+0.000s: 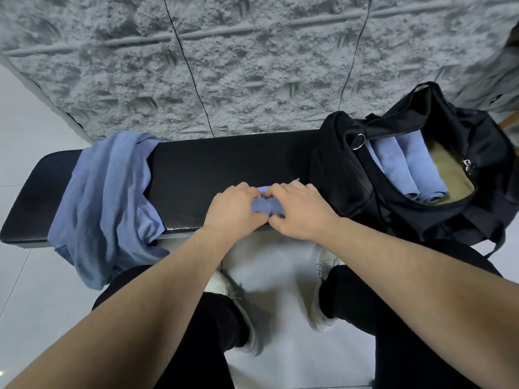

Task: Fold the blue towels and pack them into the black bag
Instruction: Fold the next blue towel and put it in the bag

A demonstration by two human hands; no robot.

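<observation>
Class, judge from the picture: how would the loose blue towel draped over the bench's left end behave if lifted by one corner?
The loose blue towel would probably hang limp; it already drapes in soft folds over the black padded bench. It likely weighs little, being thin cloth. It might slide off, since much overhangs.

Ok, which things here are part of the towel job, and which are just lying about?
Job:
- small blue towel, gripped by left hand and right hand
- loose blue towels draped over the bench
- rolled towels inside the black bag

Lying about:
- black bench
- white shoes
</observation>
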